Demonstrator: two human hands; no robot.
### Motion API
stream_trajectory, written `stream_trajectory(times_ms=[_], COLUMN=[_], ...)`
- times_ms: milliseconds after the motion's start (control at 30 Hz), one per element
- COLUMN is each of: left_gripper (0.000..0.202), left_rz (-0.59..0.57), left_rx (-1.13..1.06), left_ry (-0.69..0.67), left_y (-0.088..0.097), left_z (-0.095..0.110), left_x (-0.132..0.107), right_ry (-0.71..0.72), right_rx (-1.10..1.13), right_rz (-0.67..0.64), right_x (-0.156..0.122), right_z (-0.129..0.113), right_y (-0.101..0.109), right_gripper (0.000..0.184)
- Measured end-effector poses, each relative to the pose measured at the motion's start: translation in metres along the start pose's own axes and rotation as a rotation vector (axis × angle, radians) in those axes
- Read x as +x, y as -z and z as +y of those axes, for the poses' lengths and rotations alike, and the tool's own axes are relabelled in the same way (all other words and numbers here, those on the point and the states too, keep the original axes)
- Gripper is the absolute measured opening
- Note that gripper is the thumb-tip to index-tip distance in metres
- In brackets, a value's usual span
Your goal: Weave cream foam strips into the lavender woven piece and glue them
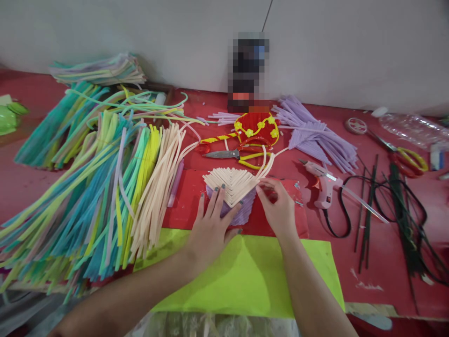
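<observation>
A woven fan-shaped piece point(232, 185) of cream strips over purple strips lies on a red sheet point(185, 206). My left hand point(212, 223) lies flat on its lower left part, fingers spread and pressing it down. My right hand point(277, 206) is at its right edge, fingers curled and pinching a cream strip point(267, 169) that runs up toward the scissors. A lime green sheet point(245, 276) lies under my wrists.
Large heaps of coloured strips point(87, 187) fill the left. Red-and-yellow scissors point(238, 153), a red and yellow ornament point(257, 126), purple strips point(315, 135), a pink glue gun point(324, 185), dark wires point(396, 201), more scissors point(403, 154) and a plastic bottle point(414, 128) lie around.
</observation>
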State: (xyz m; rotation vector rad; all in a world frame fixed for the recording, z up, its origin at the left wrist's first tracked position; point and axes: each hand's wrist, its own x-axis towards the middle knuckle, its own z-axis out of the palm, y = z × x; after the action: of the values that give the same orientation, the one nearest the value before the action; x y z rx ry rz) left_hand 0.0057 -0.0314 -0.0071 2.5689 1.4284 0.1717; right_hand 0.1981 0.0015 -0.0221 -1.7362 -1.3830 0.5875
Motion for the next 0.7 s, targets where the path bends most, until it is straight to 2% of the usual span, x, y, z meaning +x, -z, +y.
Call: stream_trajectory(times_ms=[267, 500, 700], left_gripper=[0.050, 0.049, 0.045], left_rz=[-0.003, 0.028, 0.100], left_rx=[-0.016, -0.015, -0.070], left_ry=[-0.020, -0.063, -0.076], left_y=[0.001, 0.005, 0.007], left_z=[0.000, 0.001, -0.017], left_x=[0.000, -0.001, 0.014], right_ry=[0.010, 0.098, 0.099], right_rx=[-0.008, -0.127, -0.112], right_rz=[-0.024, -0.013, -0.029], right_x=[-0.002, -0.003, -0.003], right_z=[0.002, -0.006, -0.005], right_y=[0.000, 0.001, 0.001], right_gripper=[0.022, 0.013, 0.012])
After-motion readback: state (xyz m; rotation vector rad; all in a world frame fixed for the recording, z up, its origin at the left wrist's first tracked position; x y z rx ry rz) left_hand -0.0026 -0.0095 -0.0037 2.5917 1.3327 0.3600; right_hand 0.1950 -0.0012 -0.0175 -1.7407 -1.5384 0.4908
